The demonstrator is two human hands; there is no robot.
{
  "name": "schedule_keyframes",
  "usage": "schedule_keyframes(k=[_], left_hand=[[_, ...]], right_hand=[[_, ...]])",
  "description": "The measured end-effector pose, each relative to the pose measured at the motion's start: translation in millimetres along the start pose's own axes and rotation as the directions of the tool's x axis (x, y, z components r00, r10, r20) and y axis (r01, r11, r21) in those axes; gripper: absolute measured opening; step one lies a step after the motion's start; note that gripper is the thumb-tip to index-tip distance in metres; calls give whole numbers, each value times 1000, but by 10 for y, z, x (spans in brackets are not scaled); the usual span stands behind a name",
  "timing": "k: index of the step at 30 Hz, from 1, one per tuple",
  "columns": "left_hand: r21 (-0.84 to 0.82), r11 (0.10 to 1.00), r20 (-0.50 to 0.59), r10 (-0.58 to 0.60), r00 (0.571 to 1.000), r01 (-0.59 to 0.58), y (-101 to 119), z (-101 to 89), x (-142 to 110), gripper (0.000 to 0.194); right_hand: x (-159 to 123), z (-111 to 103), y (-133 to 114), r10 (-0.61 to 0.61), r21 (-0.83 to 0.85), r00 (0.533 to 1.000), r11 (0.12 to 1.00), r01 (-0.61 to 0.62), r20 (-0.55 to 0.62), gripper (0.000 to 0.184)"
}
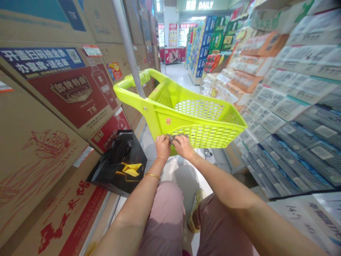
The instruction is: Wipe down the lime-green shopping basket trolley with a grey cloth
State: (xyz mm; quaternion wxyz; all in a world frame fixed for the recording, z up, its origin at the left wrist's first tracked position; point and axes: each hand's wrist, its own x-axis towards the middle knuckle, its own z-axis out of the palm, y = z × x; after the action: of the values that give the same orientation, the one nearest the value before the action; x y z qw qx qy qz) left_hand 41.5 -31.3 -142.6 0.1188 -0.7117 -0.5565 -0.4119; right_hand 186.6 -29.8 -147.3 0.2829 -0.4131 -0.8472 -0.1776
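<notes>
A yellow-green shopping basket (165,113) with a metal pole handle stands in front of my knees. Against its near side wall, a small crumpled grey-brown cloth (170,136) is bunched between my two hands. My left hand (163,147), a gold bangle on its wrist, has its fingers curled round the left end of the cloth. On the right part, my right hand (183,146) is closed over the cloth with bent fingers. Both hands are close together, and much of the cloth is hidden under them. A small orange-red sticker (168,121) is above them on the basket.
Stacked cartons (80,89) wall the left side, with a black bag (125,170) standing before them. Packs of paper goods (293,85) are piled along the right. Beyond the basket, a white-floored aisle (177,73) runs to shelves of blue and green boxes (210,39).
</notes>
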Motion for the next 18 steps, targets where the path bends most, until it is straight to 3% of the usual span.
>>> schedule_keyframes(k=[5,9,14,18], left_hand=[[17,999,20,-38,999,37,43,-33,-9,20],[39,999,23,-24,999,23,75,-58,-46,17],[77,995,-33,58,998,-56,192,-104,-50,20],[116,988,75,95,993,-103,345,-107,40,24]], right_hand=[[78,-135,29,-70,20,997,997,70,-11,24],[246,-353,52,-59,62,990,996,67,-126,25],[437,-607,90,100,143,928,988,-52,-360,23],[482,-704,136,153,187,896,979,-80,-418,29]])
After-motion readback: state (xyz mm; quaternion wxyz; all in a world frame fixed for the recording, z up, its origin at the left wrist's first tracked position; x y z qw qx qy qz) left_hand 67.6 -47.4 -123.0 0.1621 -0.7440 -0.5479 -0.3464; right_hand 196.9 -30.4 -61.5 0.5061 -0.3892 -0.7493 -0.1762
